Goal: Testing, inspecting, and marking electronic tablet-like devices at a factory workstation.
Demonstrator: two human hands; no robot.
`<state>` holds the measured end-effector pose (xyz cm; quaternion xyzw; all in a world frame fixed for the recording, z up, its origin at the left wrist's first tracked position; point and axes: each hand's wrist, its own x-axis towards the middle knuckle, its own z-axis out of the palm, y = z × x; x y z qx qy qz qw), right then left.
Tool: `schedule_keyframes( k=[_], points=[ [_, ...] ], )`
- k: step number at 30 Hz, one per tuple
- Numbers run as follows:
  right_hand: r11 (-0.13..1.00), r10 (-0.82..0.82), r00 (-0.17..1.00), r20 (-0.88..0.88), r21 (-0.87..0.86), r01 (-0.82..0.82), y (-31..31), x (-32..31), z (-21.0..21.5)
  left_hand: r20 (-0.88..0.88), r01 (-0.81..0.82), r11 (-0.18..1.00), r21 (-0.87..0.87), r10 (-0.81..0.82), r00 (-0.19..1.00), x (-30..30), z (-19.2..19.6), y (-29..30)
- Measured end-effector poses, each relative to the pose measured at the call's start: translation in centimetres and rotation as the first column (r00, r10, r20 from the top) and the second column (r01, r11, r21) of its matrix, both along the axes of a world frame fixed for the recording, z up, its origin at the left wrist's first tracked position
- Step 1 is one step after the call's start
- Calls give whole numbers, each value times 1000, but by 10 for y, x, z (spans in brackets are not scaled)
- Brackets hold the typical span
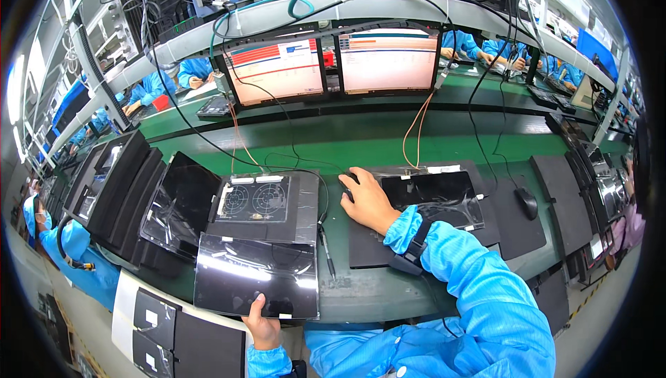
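Note:
My left hand (261, 324) grips the near edge of a glossy black screen panel (257, 274), thumb on top and the other fingers hidden beneath. The panel lies tilted at the front edge of the bench, its far side against a dark pad. My right hand (369, 201) curls over a small dark computer mouse (349, 182), mostly hidden by the fingers, with a thin cable leading off it. Right beside that hand, another black screen panel (433, 194) under clear film rests on a black foam pad (368, 250). A black strap (416, 245) circles my right wrist.
Two monitors (277, 73) stand at the back under a cable-hung rail. A plate with two round targets (253, 199), a pen (327, 253) and a leaning panel (182, 201) are left. Rightward are a second mouse (526, 202) and foam trays (565, 201). Other people work beyond.

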<state>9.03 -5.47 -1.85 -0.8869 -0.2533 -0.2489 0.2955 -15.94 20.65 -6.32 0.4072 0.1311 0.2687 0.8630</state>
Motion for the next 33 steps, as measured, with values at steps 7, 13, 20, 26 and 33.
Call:
schedule_keyframes(
  k=[7,13,20,26,33],
  points=[
    [1000,-5,1000,2,-12,5,-1,0,1,-2,-31,999,35,32,999,1,1,-1],
    [997,-45,998,44,-58,48,1,-7,11,-42,-18,999,30,20,999,2,1,0],
    [968,253,921,297,-79,-240,3,-4,25,-34,-15,1000,-24,14,999,-1,6,4],
    [797,459,882,107,-490,-355,22,-5,6,70,82,981,-177,-70,995,-16,31,11],
    [778,425,904,-44,-492,-389,22,-31,55,158,91,903,-419,-26,987,-32,57,20]
  ],
)
